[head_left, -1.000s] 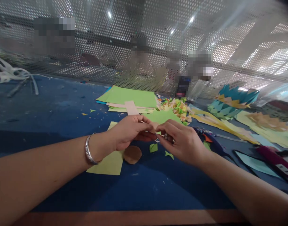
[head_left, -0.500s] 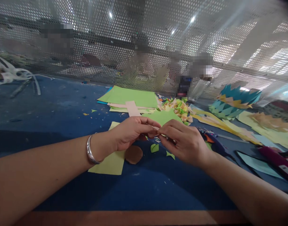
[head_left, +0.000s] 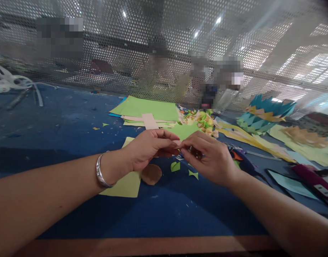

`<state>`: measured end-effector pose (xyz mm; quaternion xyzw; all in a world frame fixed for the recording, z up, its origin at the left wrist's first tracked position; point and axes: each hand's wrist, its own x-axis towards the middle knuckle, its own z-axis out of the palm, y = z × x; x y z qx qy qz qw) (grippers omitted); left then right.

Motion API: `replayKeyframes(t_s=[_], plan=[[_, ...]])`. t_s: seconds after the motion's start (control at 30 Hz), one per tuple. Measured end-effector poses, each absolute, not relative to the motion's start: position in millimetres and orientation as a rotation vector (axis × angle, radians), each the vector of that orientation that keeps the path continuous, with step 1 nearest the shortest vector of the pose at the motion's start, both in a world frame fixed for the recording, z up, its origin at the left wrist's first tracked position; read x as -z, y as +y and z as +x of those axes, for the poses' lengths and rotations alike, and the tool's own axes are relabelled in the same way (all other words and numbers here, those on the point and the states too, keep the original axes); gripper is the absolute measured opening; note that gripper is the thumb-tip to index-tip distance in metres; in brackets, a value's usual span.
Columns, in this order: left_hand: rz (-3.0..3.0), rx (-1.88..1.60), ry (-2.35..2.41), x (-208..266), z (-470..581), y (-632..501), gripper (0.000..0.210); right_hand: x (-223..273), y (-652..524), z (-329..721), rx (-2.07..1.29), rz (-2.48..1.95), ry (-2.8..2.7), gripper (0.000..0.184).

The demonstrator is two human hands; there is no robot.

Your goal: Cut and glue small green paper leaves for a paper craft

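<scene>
Over the middle of the blue table, my left hand point(head_left: 150, 148) and my right hand point(head_left: 209, 155) meet at the fingertips. Both pinch a small pale pink piece of paper point(head_left: 177, 143), mostly hidden by the fingers. A silver bangle point(head_left: 99, 172) circles my left wrist. Below my left hand lie a pale yellow paper sheet point(head_left: 126, 189) and a round brown disc point(head_left: 151, 174). Small green paper scraps point(head_left: 175, 166) rest on the table under my hands. Just beyond is a larger green paper piece point(head_left: 183, 131).
Stacked coloured paper point(head_left: 153, 107) lies behind my hands, beside a heap of folded paper bits point(head_left: 205, 121). A glue gun point(head_left: 244, 160) and a magenta power strip point(head_left: 313, 180) are at right. Zigzag paper rings point(head_left: 260, 116) stand farther back, before a perforated metal screen point(head_left: 112, 21).
My right fingers have shifted slightly along the pink paper and show a wider gap beneath them. My left hand keeps its pinch. The whole view has moved a little.
</scene>
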<state>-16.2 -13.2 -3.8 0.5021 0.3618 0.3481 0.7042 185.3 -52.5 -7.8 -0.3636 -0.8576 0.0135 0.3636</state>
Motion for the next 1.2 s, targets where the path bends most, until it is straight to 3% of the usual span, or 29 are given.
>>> replayKeyframes(t_s=[0.37,0.67,0.93,1.2], plan=[[1.238,-0.889,0.813,-1,-12,-22,0.016,7,-49,185,-0.228,-1.046,-2.058,0.004],[1.610,-0.942,0.748,8,-17,-17,0.039,9,-48,183,-0.470,-1.103,-2.009,0.008],[1.591,-0.954,0.780,5,-16,-20,0.034,7,-48,182,-0.668,-1.159,-1.913,0.011],[1.671,-0.989,0.690,9,-19,-19,0.050,5,-47,182,-0.733,-1.172,-1.855,0.016]])
